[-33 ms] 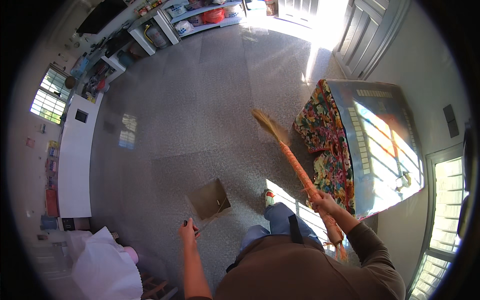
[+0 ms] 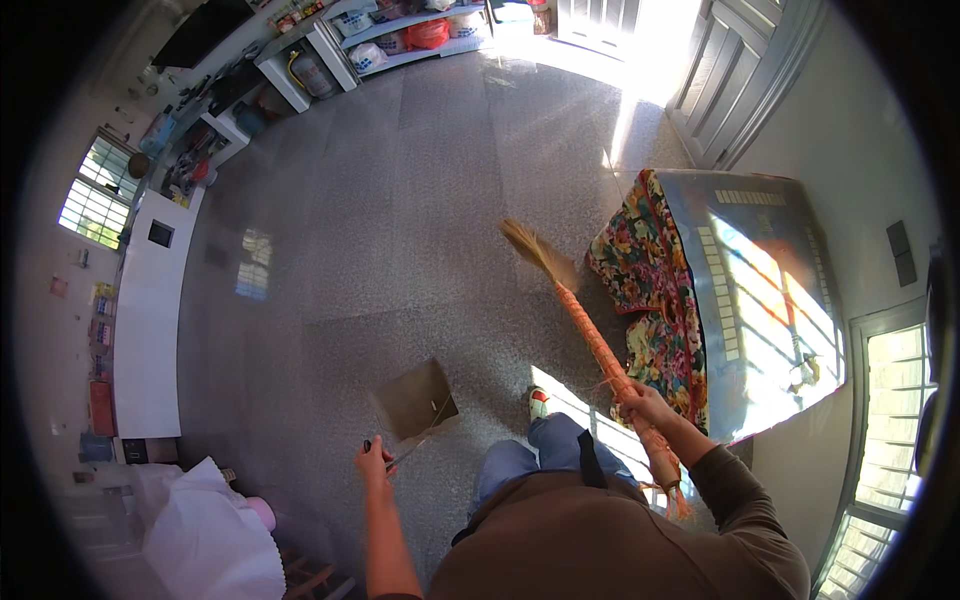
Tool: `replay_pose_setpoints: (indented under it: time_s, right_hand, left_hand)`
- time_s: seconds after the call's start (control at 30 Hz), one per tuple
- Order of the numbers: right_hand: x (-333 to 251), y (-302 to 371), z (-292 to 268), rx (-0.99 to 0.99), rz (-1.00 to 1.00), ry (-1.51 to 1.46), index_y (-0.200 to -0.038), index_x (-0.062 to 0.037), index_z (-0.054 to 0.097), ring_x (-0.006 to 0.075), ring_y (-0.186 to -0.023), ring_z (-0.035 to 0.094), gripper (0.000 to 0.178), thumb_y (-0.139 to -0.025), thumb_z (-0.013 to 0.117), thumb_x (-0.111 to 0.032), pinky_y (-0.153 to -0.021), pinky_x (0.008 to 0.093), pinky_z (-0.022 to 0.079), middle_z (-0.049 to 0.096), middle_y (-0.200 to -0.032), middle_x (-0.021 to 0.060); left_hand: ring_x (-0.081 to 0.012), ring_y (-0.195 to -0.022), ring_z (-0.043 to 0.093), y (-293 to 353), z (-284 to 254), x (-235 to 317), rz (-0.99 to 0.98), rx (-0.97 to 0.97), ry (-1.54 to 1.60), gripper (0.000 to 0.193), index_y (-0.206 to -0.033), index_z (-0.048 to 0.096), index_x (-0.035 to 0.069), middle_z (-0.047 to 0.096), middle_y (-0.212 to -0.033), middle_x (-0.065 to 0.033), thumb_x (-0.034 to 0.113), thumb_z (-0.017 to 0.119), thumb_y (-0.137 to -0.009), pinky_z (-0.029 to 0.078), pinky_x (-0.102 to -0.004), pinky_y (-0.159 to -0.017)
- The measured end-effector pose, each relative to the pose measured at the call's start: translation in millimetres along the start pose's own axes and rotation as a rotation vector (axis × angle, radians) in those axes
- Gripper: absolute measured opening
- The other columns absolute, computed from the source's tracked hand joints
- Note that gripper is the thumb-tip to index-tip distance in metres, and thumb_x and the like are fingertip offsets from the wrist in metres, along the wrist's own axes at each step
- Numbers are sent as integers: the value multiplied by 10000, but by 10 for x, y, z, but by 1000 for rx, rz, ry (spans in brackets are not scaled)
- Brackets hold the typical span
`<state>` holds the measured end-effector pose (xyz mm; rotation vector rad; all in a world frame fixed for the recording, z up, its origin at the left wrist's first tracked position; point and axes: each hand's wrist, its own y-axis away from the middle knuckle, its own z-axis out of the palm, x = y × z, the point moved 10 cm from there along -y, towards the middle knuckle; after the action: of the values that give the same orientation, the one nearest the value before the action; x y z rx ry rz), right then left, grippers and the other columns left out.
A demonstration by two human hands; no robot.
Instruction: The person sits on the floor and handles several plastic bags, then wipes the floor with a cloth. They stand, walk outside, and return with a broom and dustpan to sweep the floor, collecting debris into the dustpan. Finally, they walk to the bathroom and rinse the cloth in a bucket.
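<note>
Right hand grips the broom, left hand holds the dustpan handle; pan looks empty beside the bed, sweeping seemingly barely begun

Right hand gripping orange broom (bristles raised); left hand holding dustpan

Shelf items too small

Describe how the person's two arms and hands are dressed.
The left hand and its forearm are bare, with no sleeve, glove or watch in view. The right hand is bare too, but that arm wears a long brown sleeve reaching the wrist, matching the brown top.
</note>
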<state>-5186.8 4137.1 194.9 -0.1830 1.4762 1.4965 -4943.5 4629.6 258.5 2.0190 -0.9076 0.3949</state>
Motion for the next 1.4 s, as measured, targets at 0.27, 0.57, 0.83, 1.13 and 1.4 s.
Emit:
replay_pose_setpoints:
  time_s: [0.27, 0.57, 0.83, 1.13, 1.4]
  right_hand:
    - [-1836, -1561, 392, -259, 187, -858, -1135, 16, 309, 79, -584, 453, 380, -777, 438, 24, -486, 187, 452, 462, -910, 103]
    - [-3400, -2996, 222, -168, 168, -1182, -1089, 27, 338, 114, -606, 466, 336, -766, 429, 19, -532, 220, 464, 487, -922, 109]
    - [-4716, -4222, -446, -133, 175, -1497, -999, 22, 391, 104, -569, 440, 263, -738, 425, 3, -522, 201, 445, 480, -821, 81]
    - [-6875, -5884, -1923, -39, 107, -1576, -906, 15, 393, 105, -560, 491, 172, -743, 442, -10, -494, 209, 483, 487, -780, 86]
    - [-8374, -7105, -3461, 192, 41, -1445, -849, 16, 403, 99, -519, 498, 120, -737, 441, 0, -481, 200, 493, 498, -727, 77]
  left_hand:
    - [-144, -531, 495, -1051, 731, 2242, 117, -12, 85, 320, -646, 484, 52, 511, -590, -55, 302, 546, -835, 437, -297, -483]
    - [-115, -481, 474, -2251, 2677, 5012, 302, -294, -14, 295, -604, 485, 83, 501, -544, -9, 274, 569, -813, 372, -264, -441]
    - [-112, -523, 491, -2761, 4583, 7393, 359, -400, -5, 255, -628, 491, 90, 509, -570, -8, 250, 569, -810, 396, -254, -450]
    - [-105, -553, 501, -2451, 6537, 9964, 363, -435, -8, 214, -642, 494, 103, 509, -591, -1, 223, 565, -805, 441, -266, -456]
    - [-88, -520, 497, -2114, 9114, 11968, 500, -615, -337, 188, -656, 517, 98, 513, -579, -3, 207, 574, -798, 434, -222, -431]
